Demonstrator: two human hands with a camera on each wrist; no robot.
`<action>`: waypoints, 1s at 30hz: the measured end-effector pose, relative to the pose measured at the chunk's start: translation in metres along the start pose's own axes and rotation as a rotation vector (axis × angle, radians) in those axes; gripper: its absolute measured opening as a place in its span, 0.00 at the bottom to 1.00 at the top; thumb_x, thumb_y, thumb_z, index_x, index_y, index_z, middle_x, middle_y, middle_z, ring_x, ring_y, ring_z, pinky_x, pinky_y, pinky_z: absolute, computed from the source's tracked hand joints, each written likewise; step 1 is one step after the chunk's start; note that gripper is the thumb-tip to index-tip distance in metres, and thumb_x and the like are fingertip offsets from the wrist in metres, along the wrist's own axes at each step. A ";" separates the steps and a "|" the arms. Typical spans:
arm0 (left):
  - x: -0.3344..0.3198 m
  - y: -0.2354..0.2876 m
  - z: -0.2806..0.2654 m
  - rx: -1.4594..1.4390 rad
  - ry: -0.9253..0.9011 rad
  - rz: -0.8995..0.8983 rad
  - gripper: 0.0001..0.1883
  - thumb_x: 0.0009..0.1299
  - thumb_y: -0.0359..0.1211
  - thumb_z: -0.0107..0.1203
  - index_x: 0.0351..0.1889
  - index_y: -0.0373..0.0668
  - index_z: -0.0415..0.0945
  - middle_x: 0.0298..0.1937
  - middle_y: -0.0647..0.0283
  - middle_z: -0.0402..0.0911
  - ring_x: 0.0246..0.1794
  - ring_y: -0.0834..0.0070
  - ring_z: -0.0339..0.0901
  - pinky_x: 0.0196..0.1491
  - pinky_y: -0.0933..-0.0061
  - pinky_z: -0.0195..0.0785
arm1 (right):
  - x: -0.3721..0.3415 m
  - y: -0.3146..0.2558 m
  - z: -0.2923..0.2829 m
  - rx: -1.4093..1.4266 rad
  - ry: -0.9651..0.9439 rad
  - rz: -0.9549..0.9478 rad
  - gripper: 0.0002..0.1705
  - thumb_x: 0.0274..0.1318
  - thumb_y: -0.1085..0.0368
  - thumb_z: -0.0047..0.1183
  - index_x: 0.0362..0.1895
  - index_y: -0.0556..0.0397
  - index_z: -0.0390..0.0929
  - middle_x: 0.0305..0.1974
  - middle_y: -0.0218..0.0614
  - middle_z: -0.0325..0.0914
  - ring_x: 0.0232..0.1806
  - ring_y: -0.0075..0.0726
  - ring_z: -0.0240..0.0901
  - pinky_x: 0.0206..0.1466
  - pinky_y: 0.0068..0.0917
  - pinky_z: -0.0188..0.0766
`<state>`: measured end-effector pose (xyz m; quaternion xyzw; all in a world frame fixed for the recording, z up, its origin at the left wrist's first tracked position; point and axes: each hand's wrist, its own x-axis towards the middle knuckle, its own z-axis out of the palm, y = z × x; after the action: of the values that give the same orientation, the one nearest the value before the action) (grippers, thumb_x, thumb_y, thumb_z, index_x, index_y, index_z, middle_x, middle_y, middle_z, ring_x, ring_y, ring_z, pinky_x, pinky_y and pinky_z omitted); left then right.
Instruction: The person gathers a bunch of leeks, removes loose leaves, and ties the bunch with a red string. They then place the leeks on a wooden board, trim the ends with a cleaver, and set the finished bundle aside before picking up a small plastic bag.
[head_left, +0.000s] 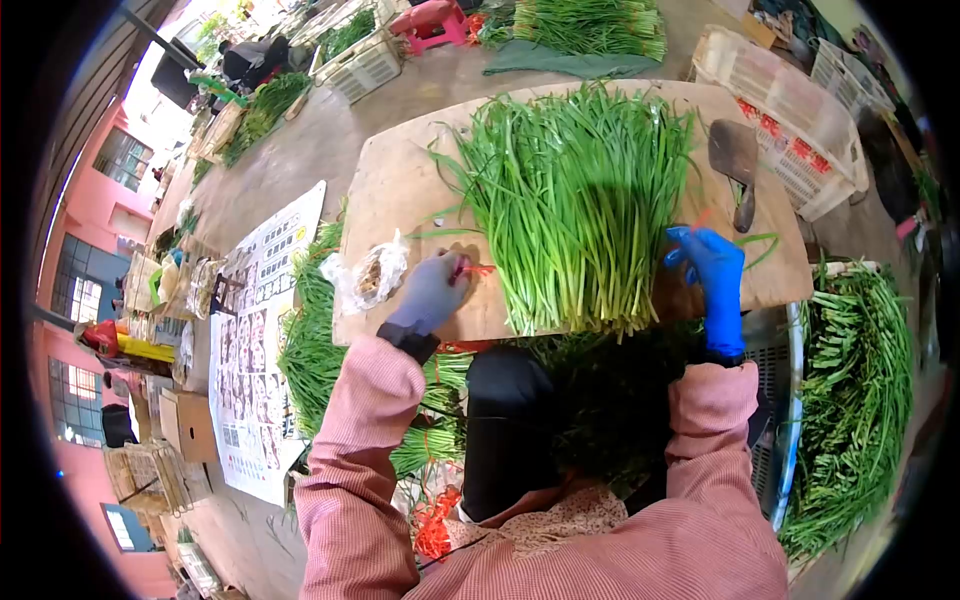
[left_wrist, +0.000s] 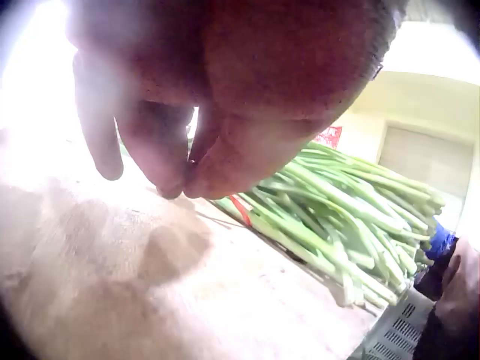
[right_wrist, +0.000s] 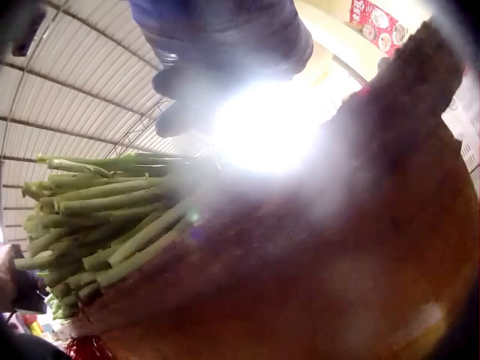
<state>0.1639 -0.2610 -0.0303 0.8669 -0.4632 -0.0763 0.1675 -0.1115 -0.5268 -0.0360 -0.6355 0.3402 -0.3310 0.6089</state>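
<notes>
A wide bundle of green stalks (head_left: 580,200) lies on the wooden board (head_left: 400,170), cut ends toward the body. Left of it, the grey-gloved left hand (head_left: 428,293) pinches a red tie (head_left: 481,269). The left wrist view has those fingertips (left_wrist: 184,191) together and the red tie (left_wrist: 240,211) against the stalks' edge. At the bundle's right side, the blue-gloved right hand (head_left: 712,268) has bent fingers holding a blurred red strip (head_left: 703,217). Glare hides part of that hand (right_wrist: 225,45) in the right wrist view, beside the stalk ends (right_wrist: 112,210).
A cleaver (head_left: 734,160) lies on the board's right side, and a plastic bag (head_left: 372,272) on its left. Cut greens (head_left: 845,410) fill the space at the right. A white crate (head_left: 780,120) stands beyond the board, and a printed sheet (head_left: 255,350) hangs at the left.
</notes>
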 end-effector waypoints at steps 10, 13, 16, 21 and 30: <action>0.027 0.078 -0.010 -0.915 0.201 0.026 0.04 0.65 0.27 0.53 0.35 0.37 0.76 0.32 0.69 0.78 0.32 0.85 0.71 0.38 0.83 0.65 | 0.006 -0.020 0.020 0.103 -0.091 -0.010 0.09 0.57 0.65 0.52 0.32 0.56 0.82 0.19 0.30 0.78 0.17 0.15 0.65 0.19 0.14 0.56; 0.046 0.109 -0.003 -0.941 0.192 0.127 0.03 0.66 0.27 0.53 0.33 0.37 0.75 0.32 0.70 0.78 0.32 0.84 0.71 0.37 0.81 0.65 | 0.002 -0.034 0.047 0.155 -0.166 -0.055 0.08 0.57 0.66 0.52 0.29 0.55 0.81 0.17 0.28 0.76 0.17 0.14 0.65 0.20 0.13 0.56; 0.061 0.131 0.016 -0.802 0.098 0.202 0.04 0.65 0.28 0.53 0.30 0.37 0.73 0.27 0.66 0.75 0.28 0.79 0.70 0.32 0.77 0.64 | 0.018 -0.024 0.071 0.012 -0.213 -0.336 0.07 0.52 0.68 0.54 0.26 0.59 0.79 0.20 0.32 0.75 0.21 0.26 0.69 0.25 0.22 0.63; 0.062 0.138 0.017 -0.399 0.170 0.302 0.09 0.60 0.33 0.54 0.31 0.36 0.71 0.25 0.54 0.67 0.25 0.66 0.70 0.31 0.70 0.62 | 0.018 -0.020 0.080 -0.158 -0.232 -0.518 0.07 0.47 0.66 0.56 0.24 0.57 0.77 0.23 0.41 0.72 0.25 0.42 0.71 0.31 0.31 0.67; 0.054 0.120 0.002 -0.588 0.277 0.366 0.05 0.65 0.27 0.50 0.37 0.35 0.72 0.33 0.63 0.75 0.29 0.76 0.74 0.34 0.77 0.67 | 0.018 -0.020 0.091 -0.686 -0.249 -0.743 0.10 0.45 0.59 0.54 0.19 0.50 0.75 0.23 0.42 0.72 0.25 0.52 0.72 0.26 0.43 0.66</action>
<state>0.1003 -0.3680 0.0125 0.6867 -0.5419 -0.0566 0.4812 -0.0251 -0.4920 -0.0192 -0.9110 0.1059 -0.3161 0.2428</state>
